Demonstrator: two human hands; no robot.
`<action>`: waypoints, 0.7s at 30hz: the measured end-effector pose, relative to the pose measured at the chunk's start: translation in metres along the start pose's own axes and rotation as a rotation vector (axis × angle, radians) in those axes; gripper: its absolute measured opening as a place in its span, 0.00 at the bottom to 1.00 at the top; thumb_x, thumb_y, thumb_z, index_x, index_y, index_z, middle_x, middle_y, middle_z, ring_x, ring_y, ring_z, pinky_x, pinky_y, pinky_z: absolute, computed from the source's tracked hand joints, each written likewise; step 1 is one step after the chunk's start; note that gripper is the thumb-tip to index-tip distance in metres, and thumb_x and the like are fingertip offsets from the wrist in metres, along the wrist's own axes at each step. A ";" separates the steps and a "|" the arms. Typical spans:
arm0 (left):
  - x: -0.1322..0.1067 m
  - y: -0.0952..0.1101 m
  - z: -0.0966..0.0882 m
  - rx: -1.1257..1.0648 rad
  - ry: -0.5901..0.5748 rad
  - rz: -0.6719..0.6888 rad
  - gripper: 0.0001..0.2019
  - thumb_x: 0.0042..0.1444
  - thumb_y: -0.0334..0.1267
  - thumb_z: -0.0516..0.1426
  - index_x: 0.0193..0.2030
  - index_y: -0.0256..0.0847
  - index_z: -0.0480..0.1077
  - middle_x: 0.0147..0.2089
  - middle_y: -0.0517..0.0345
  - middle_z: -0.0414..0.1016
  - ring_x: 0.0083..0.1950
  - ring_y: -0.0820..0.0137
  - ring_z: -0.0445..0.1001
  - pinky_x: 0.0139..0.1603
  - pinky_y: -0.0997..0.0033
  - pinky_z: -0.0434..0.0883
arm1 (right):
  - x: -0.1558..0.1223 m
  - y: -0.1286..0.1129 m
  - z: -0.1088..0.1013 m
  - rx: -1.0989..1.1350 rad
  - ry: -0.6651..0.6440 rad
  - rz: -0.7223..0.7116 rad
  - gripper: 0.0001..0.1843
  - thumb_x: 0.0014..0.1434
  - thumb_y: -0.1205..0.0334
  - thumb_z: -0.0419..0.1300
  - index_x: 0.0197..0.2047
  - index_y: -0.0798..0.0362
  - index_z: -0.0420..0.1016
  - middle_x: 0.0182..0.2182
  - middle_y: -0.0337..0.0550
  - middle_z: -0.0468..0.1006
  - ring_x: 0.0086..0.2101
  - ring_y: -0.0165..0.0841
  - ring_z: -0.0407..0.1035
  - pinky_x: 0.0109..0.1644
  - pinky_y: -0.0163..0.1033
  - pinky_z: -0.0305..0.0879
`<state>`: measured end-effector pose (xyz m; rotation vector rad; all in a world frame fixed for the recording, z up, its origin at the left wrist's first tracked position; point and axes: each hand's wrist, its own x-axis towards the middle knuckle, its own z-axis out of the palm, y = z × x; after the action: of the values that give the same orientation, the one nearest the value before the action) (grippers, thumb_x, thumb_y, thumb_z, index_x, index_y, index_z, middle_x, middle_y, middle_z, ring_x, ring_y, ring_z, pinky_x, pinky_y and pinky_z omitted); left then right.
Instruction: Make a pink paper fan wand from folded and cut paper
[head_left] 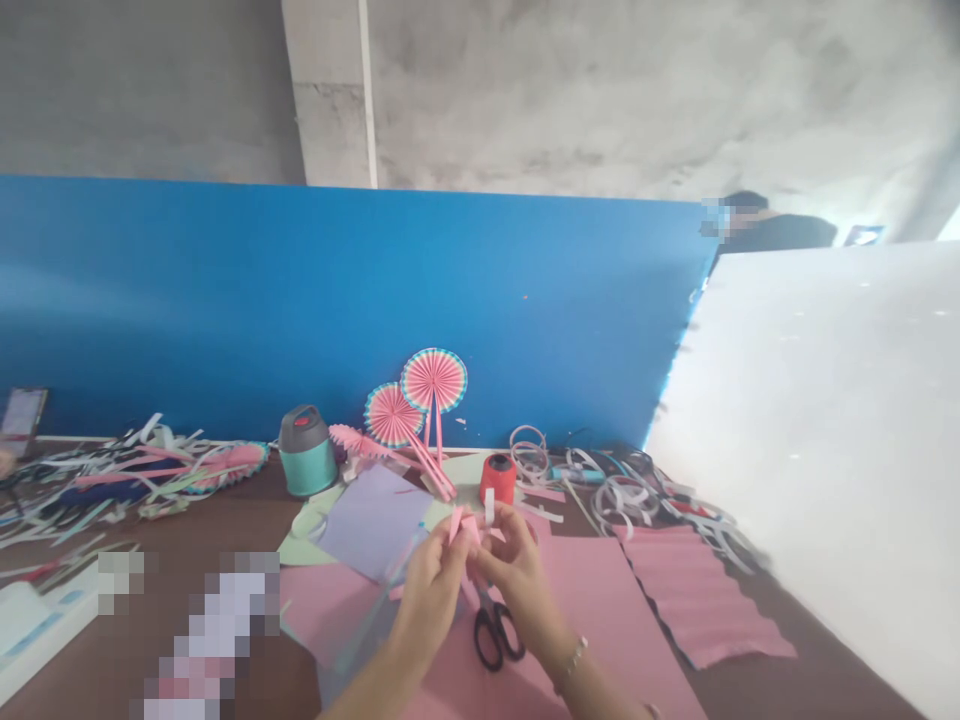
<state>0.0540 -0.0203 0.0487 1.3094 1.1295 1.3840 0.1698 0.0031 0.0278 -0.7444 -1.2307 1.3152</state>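
Note:
My left hand [433, 572] and my right hand [515, 560] meet over the desk, both closed on a folded pink paper strip [469, 530]. A short white piece [490, 505] stands up by my right fingers; whether it is tape or paper I cannot tell. Below my hands lie scissors with black handles [489, 640], their blades partly hidden by my fingers. They rest on a large pink paper sheet [592, 610]. Just behind my hands stands a small red container with a dark top [498, 478].
Two round pleated pink paper fans [433, 380] lean against the blue partition [225, 300]. A teal cup with a grey lid [307, 455] stands left of a lilac sheet [379, 515]. Paper strips [626, 500] pile up right, beside pleated pink paper [705, 595]. A person [776, 230] is beyond the partition.

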 end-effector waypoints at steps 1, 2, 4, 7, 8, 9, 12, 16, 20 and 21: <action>0.000 -0.001 0.000 0.014 -0.002 0.006 0.21 0.57 0.53 0.53 0.47 0.38 0.73 0.46 0.48 0.79 0.49 0.57 0.74 0.52 0.64 0.68 | 0.000 0.002 0.000 -0.039 0.012 -0.001 0.23 0.49 0.52 0.68 0.43 0.48 0.64 0.25 0.32 0.68 0.20 0.26 0.60 0.23 0.32 0.58; 0.000 -0.002 0.000 0.034 0.003 0.013 0.22 0.58 0.54 0.53 0.46 0.37 0.73 0.44 0.48 0.79 0.47 0.58 0.75 0.50 0.65 0.68 | 0.000 0.003 0.000 -0.092 0.039 -0.013 0.24 0.49 0.51 0.68 0.44 0.48 0.63 0.24 0.31 0.67 0.20 0.26 0.59 0.23 0.32 0.58; 0.001 -0.004 -0.001 0.073 0.033 0.019 0.22 0.57 0.55 0.53 0.43 0.36 0.74 0.40 0.49 0.79 0.43 0.59 0.75 0.46 0.66 0.69 | -0.001 0.007 -0.002 -0.227 0.133 -0.067 0.27 0.47 0.52 0.69 0.46 0.48 0.64 0.25 0.32 0.68 0.24 0.29 0.62 0.28 0.35 0.61; 0.002 -0.007 -0.003 0.085 0.061 0.024 0.23 0.57 0.55 0.53 0.40 0.36 0.75 0.37 0.50 0.79 0.39 0.60 0.75 0.44 0.66 0.70 | -0.002 0.011 -0.008 -0.379 0.222 -0.170 0.33 0.43 0.57 0.72 0.51 0.47 0.64 0.39 0.42 0.73 0.40 0.38 0.68 0.45 0.43 0.65; 0.002 -0.007 -0.003 0.069 0.061 0.030 0.22 0.57 0.55 0.53 0.39 0.36 0.75 0.38 0.50 0.79 0.40 0.60 0.75 0.45 0.66 0.70 | -0.002 0.011 -0.009 -0.385 0.196 -0.183 0.35 0.43 0.59 0.72 0.52 0.47 0.63 0.44 0.44 0.72 0.45 0.40 0.67 0.51 0.45 0.63; 0.003 -0.007 -0.003 0.046 0.061 0.036 0.22 0.57 0.55 0.53 0.39 0.37 0.75 0.39 0.50 0.80 0.41 0.60 0.75 0.46 0.65 0.69 | -0.002 0.012 -0.011 -0.367 0.144 -0.181 0.36 0.43 0.61 0.72 0.54 0.46 0.62 0.47 0.45 0.71 0.49 0.41 0.66 0.54 0.47 0.61; 0.004 -0.004 -0.005 -0.047 0.073 0.030 0.21 0.57 0.54 0.54 0.40 0.37 0.75 0.41 0.50 0.80 0.46 0.59 0.75 0.50 0.65 0.69 | -0.002 0.012 -0.013 -0.273 0.005 -0.133 0.39 0.44 0.63 0.70 0.56 0.44 0.57 0.47 0.44 0.71 0.49 0.41 0.67 0.55 0.48 0.62; 0.003 0.006 -0.006 -0.209 0.089 -0.061 0.23 0.54 0.55 0.58 0.42 0.35 0.75 0.40 0.47 0.80 0.47 0.56 0.77 0.48 0.63 0.72 | -0.001 0.011 -0.011 -0.230 0.007 -0.070 0.36 0.46 0.62 0.68 0.55 0.43 0.56 0.46 0.42 0.67 0.41 0.35 0.69 0.44 0.43 0.69; 0.001 0.012 -0.004 -0.359 0.087 -0.161 0.23 0.50 0.54 0.61 0.43 0.34 0.75 0.39 0.47 0.81 0.44 0.57 0.79 0.45 0.63 0.73 | -0.001 0.010 -0.011 -0.246 0.002 -0.053 0.34 0.48 0.62 0.67 0.56 0.45 0.57 0.41 0.39 0.68 0.36 0.32 0.67 0.39 0.39 0.68; 0.001 0.012 -0.003 -0.386 0.091 -0.175 0.23 0.49 0.53 0.62 0.43 0.34 0.75 0.39 0.48 0.81 0.43 0.58 0.79 0.45 0.63 0.74 | -0.001 0.010 -0.011 -0.257 0.002 -0.054 0.33 0.49 0.62 0.66 0.56 0.45 0.57 0.39 0.39 0.68 0.36 0.32 0.67 0.39 0.39 0.68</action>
<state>0.0505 -0.0218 0.0607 0.8602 0.9513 1.4537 0.1775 0.0064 0.0155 -0.8874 -1.4251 1.1239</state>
